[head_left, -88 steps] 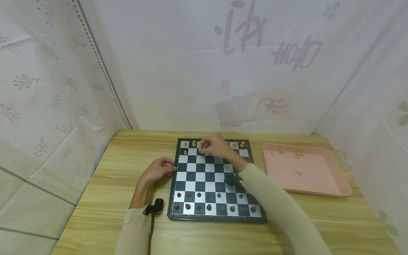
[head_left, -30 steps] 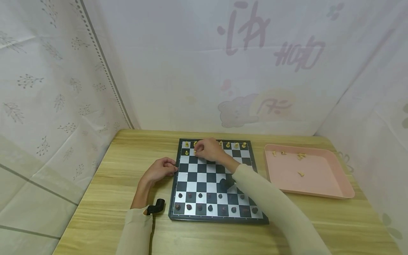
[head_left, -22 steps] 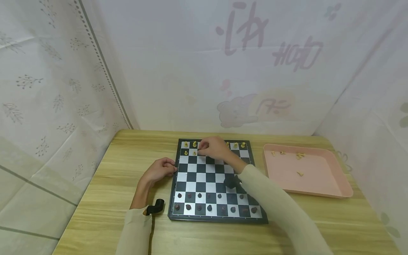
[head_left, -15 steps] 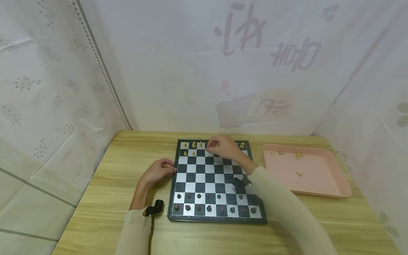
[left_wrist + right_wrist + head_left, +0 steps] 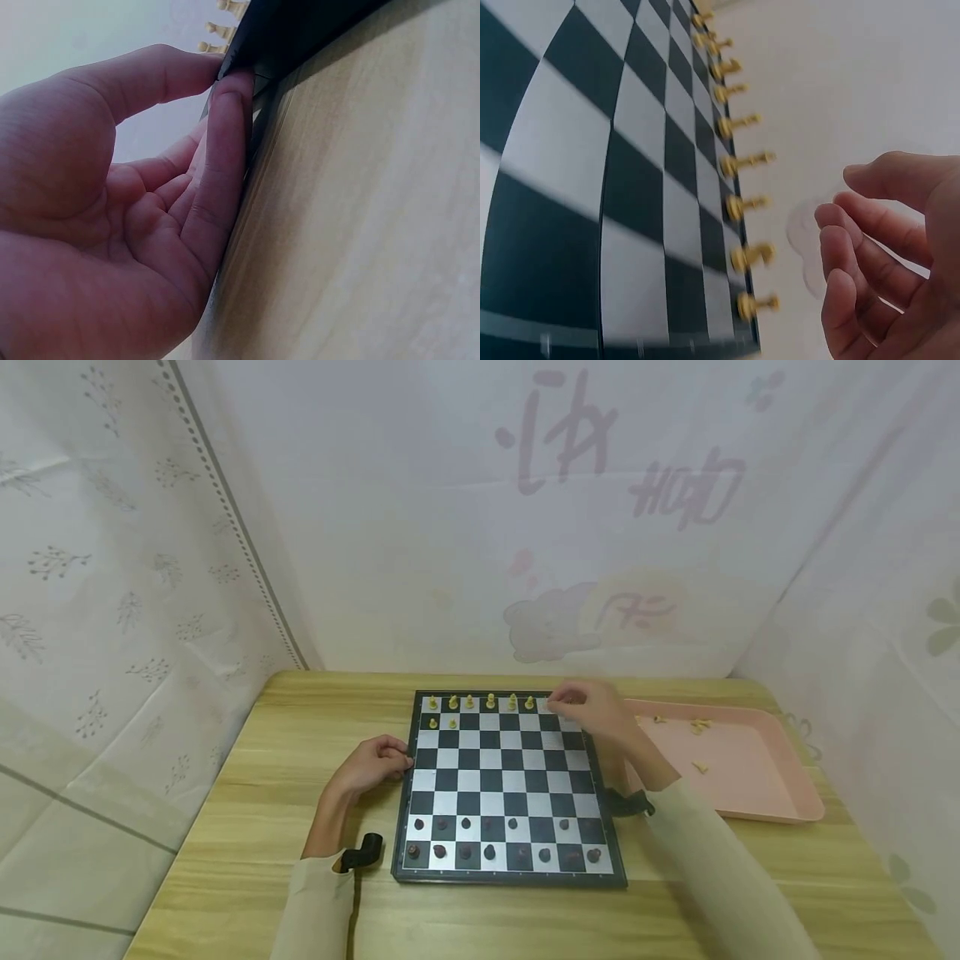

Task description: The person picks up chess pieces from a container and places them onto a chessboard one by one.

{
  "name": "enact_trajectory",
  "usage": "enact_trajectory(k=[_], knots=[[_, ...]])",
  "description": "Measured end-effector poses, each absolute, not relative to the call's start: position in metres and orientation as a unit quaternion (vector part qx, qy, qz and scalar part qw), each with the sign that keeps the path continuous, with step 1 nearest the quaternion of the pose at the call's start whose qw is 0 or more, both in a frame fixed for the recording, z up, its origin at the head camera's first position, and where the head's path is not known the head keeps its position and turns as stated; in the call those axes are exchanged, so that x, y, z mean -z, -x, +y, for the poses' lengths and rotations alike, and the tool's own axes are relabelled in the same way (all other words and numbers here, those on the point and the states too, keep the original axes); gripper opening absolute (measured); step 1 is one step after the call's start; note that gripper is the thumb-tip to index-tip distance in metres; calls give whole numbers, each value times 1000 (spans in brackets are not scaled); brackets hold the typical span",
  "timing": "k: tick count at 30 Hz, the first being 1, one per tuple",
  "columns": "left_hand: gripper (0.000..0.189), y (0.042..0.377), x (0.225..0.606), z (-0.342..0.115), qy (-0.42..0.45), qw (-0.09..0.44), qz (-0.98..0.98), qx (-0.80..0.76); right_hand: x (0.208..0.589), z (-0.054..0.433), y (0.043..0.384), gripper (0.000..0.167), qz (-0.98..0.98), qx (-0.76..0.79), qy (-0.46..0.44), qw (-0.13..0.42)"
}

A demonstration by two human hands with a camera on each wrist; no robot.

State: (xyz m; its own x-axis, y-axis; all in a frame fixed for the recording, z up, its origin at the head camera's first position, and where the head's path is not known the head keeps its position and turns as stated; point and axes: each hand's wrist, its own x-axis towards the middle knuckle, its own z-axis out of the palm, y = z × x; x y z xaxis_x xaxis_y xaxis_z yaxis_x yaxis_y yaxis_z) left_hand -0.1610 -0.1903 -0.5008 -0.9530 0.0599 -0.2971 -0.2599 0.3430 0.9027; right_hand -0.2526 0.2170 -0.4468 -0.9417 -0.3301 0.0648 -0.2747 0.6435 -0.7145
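Observation:
A black-and-white chessboard (image 5: 501,758) lies on the table. My left hand (image 5: 372,762) pinches its left edge; in the left wrist view, thumb and index finger meet at the dark board rim (image 5: 259,37). My right hand (image 5: 600,708) hovers over the far right corner, fingers loosely bent, and nothing shows between them in the right wrist view. Pale yellow chess pieces (image 5: 491,702) stand along the far row, partly hidden by that hand. Two yellow pawns (image 5: 452,724) stand in front of them at the left. Dark chess pieces (image 5: 490,852) fill two near rows, with gaps in the front one.
A pink tray (image 5: 750,777) stands to the right of the board, holding several loose yellow pieces (image 5: 700,767). The wooden table (image 5: 262,810) runs back to a patterned white cloth (image 5: 420,568). My right forearm crosses the tray's near left corner.
A second yellow pawn now stands in the front row, released by my right hand. That hand has moved right from there across the far row. My left hand stays at the board's edge.

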Motion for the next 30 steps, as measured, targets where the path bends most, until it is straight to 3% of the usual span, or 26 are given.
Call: enact_trajectory(k=[8, 18, 30], knots=[[30, 157, 496, -190, 48, 142, 801, -579, 444, 277, 246, 30, 904, 408, 129, 30], [31, 159, 500, -191, 40, 137, 798, -586, 452, 345, 254, 36, 893, 437, 99, 34], [28, 159, 501, -192, 41, 139, 797, -587, 470, 379, 262, 38, 920, 385, 61, 52]])
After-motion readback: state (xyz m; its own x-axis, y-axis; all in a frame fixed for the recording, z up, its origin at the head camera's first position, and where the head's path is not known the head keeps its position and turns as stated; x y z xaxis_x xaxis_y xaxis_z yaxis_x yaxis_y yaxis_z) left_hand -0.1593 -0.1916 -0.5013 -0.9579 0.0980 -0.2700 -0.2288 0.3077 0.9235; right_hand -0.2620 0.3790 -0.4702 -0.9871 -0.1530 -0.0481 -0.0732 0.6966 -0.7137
